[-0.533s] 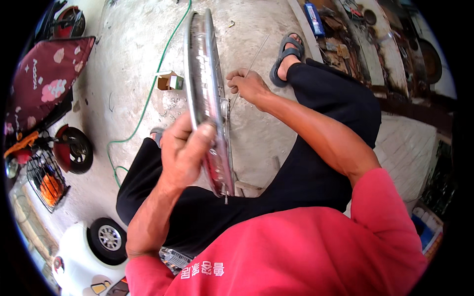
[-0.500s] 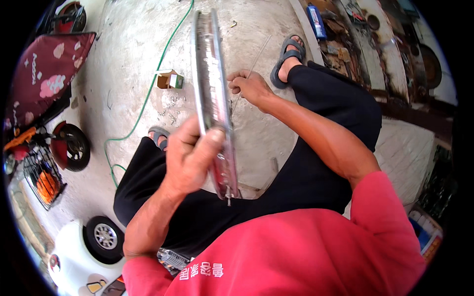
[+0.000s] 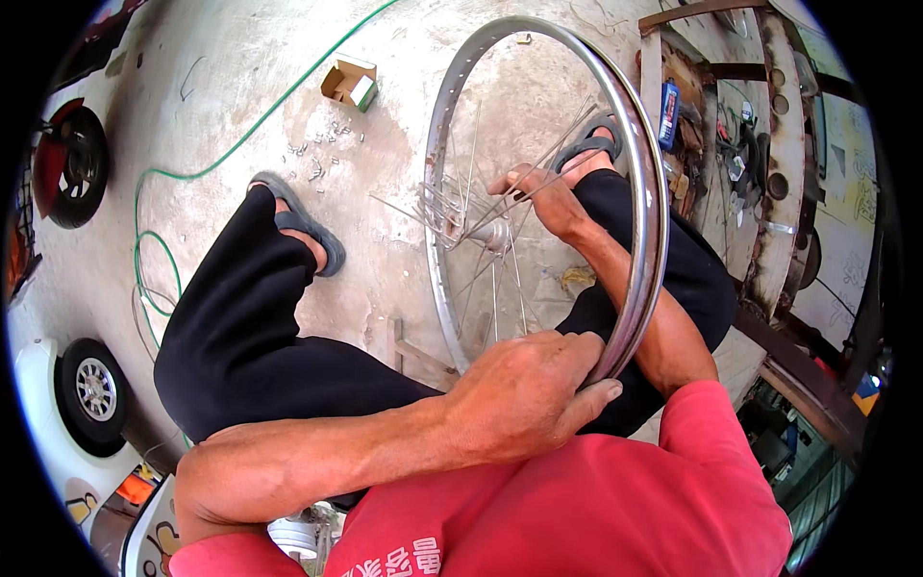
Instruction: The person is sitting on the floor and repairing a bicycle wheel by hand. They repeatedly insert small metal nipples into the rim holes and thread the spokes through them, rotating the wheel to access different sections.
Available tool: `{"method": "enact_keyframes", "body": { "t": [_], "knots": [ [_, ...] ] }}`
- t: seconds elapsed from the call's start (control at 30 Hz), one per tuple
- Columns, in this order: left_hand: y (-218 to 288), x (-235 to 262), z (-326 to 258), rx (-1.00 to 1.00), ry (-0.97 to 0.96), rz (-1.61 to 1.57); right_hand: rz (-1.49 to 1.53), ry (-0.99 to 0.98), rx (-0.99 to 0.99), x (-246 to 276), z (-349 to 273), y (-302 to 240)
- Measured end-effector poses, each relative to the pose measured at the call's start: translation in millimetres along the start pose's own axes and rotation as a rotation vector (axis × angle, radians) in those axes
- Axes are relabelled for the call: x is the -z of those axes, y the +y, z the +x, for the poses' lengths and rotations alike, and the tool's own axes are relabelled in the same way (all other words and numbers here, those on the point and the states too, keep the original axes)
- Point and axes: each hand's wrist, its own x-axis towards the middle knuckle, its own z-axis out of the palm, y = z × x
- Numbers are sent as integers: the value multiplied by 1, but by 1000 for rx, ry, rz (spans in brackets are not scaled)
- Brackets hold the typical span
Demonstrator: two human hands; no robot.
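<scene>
A metal bicycle wheel rim [image 3: 655, 202] stands tilted in front of me, its open face showing. Inside it sits a hub [image 3: 495, 234] with several thin spokes [image 3: 495, 303] fanning out; some have loose ends that stop short of the rim. My left hand [image 3: 524, 389] is closed on the rim's lower edge, thumb on the near side. Beyond the rim, seen through the wheel, my right hand [image 3: 550, 202] has its fingers closed at a spoke beside the hub. Other spokes cross in front of its fingertips, so the exact grip is partly hidden.
Small metal pieces [image 3: 317, 162] lie scattered on the concrete floor near an open small box [image 3: 350, 83]. A green hose [image 3: 231, 154] curves along the left. Shelving with tools and a blue bottle [image 3: 669, 113] stands at right. A scooter wheel [image 3: 82, 163] is at far left.
The wheel has swung from nearly edge-on to showing its open face and shifted right. My left hand moved right and down with it. My right hand is now seen through the wheel.
</scene>
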Motion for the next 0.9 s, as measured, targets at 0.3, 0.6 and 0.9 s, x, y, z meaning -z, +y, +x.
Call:
{"method": "enact_keyframes", "body": {
  "t": [0.3, 0.6, 0.9],
  "knots": [
    [0, 4, 2, -21, 21, 23, -405, -86, 129, -10, -4, -19],
    [0, 1, 6, -28, 25, 46, -470, -44, 43, -7, -7, -14],
    [3, 5, 11, -5, 13, 24, 343, 177, -177, -5, 2, -5]
  ]
}}
